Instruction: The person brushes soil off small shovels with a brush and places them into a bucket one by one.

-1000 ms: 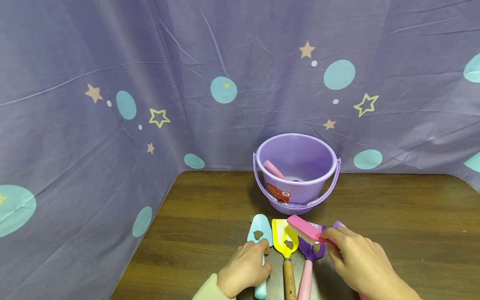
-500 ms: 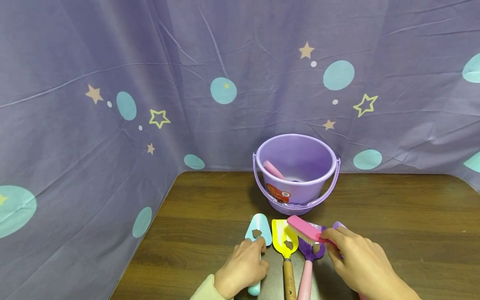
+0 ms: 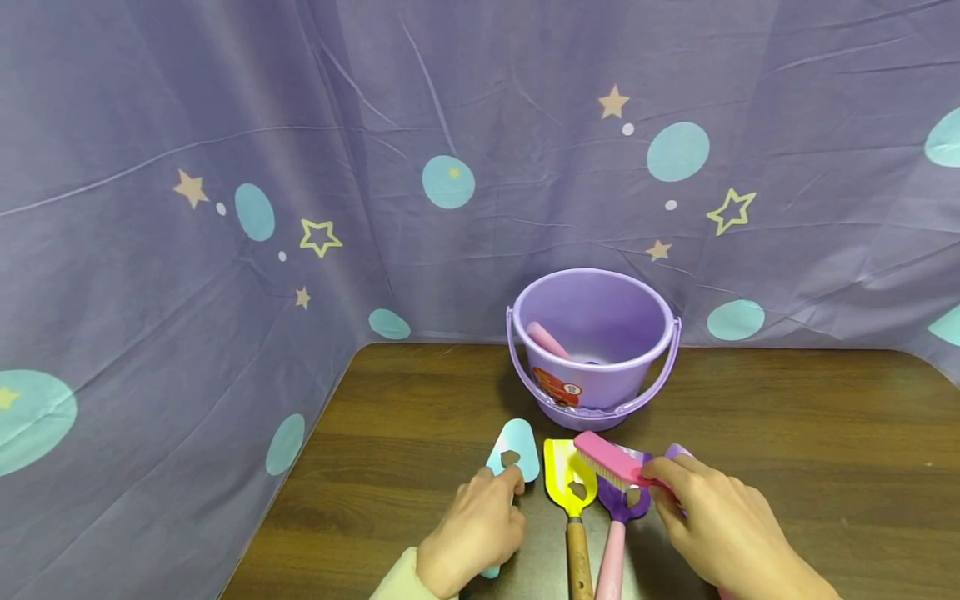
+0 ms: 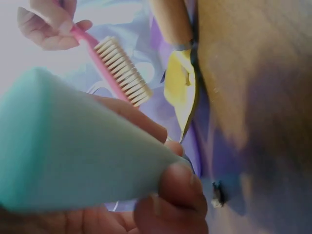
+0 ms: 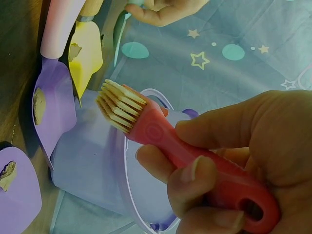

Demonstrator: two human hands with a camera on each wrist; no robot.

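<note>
My left hand [image 3: 474,523] grips the handle of a teal toy trowel [image 3: 525,437], whose light handle fills much of the left wrist view. A small brown flake [image 3: 511,458] lies on the trowel's blade. In my right hand [image 3: 723,521] is a pink brush [image 3: 617,460] with pale bristles [image 5: 122,105], held over the purple shovel. Between the hands lie a yellow shovel [image 3: 558,458] with a wooden handle and a purple shovel [image 3: 615,500] with a pink handle. Each blade carries a brown flake. A lilac shovel [image 5: 19,195], also with a flake, is partly hidden by my right hand.
A purple bucket [image 3: 600,392] stands behind the shovels, its handle hanging at the front. Inside it leans a pink handle [image 3: 547,340]. The wooden table [image 3: 405,417] ends at a lilac curtain [image 3: 510,100] at the back and left.
My left hand has moved left and slightly away from me, carrying the teal trowel and turning its handle end leftward. The right hand and brush stay in place.
</note>
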